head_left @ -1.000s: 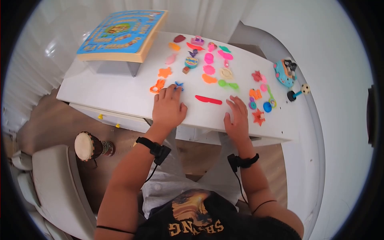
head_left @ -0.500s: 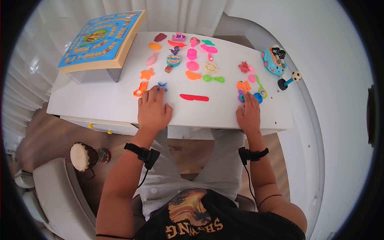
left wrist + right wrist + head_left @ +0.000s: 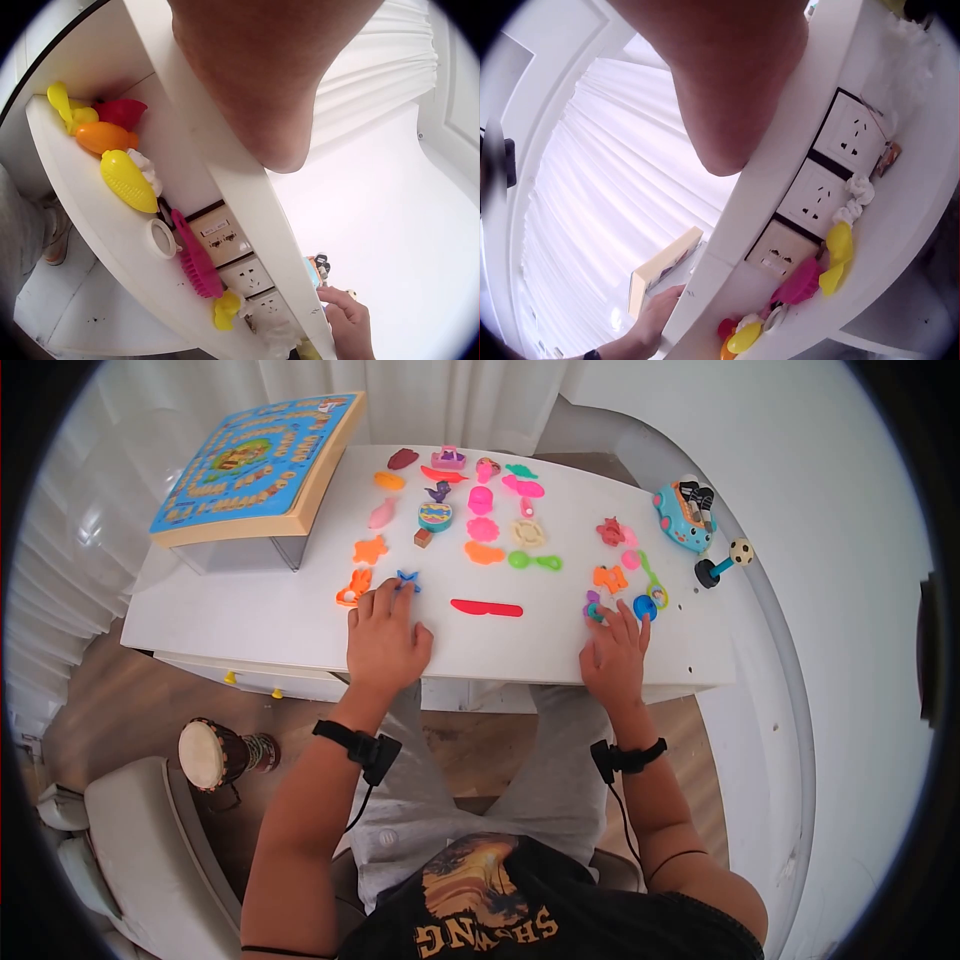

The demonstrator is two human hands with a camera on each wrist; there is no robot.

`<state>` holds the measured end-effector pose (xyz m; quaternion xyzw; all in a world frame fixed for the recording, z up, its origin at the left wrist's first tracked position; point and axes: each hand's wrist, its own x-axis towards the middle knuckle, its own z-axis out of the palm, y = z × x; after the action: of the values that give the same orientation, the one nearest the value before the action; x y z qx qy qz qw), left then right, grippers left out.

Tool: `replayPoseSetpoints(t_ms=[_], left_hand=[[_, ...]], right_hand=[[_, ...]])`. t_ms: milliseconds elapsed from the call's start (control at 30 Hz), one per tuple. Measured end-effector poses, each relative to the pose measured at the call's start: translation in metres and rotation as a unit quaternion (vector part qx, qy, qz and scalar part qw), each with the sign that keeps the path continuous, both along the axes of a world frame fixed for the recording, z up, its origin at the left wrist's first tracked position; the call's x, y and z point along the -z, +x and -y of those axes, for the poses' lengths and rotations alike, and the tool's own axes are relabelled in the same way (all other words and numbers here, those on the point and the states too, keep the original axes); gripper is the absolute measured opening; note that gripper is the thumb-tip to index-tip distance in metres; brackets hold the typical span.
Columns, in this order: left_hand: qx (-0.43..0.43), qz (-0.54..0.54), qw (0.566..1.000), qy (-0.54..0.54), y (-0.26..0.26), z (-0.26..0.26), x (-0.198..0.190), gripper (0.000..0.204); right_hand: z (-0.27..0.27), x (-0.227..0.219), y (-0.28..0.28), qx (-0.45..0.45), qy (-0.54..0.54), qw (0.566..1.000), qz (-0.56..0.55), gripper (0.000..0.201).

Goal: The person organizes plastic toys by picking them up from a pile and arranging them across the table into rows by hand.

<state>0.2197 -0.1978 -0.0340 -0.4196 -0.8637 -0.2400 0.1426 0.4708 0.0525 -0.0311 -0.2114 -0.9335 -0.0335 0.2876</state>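
Note:
My left hand (image 3: 388,635) rests palm-down near the table's front edge. Its fingertips lie at a small blue star-shaped piece (image 3: 407,578), beside an orange rabbit-shaped cutter (image 3: 352,588). Toward the right end of the table, my right hand (image 3: 614,658) has its fingers loosely extended. Its fingertips are close to a purple-and-teal piece (image 3: 593,606) and a round blue piece (image 3: 645,607); whatever lies under the palm is hidden. Between the hands is a red toy knife (image 3: 486,608). The left wrist view also shows the right hand (image 3: 349,326) at the table edge.
Rows of colourful toy pieces, including a green spoon-like one (image 3: 535,561), cover the middle. A blue game board (image 3: 240,460) stands at left, a toy car (image 3: 684,515) and football stand (image 3: 712,570) at right. Below the tabletop, a shelf (image 3: 97,247) holds a pink brush (image 3: 196,259).
The right hand moved right toward the pieces at the table's right end, then drew slightly back and left. The left hand stays by the blue star-shaped piece. The head view shifted.

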Motion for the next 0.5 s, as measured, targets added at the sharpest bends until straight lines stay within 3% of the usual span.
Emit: replayPoseSetpoints(t_ms=[167,500], left_hand=[[0.003,-0.001,1.0,0.007,0.0,0.0,0.001,0.056],[0.003,0.024,1.0,-0.006,0.002,0.001,-0.004,0.058]], right_hand=[[0.019,-0.004,-0.019,-0.076,-0.014,0.997,0.005,0.034],[0.028,-0.008,-0.04,-0.099,-0.067,0.992,0.026,0.041]])
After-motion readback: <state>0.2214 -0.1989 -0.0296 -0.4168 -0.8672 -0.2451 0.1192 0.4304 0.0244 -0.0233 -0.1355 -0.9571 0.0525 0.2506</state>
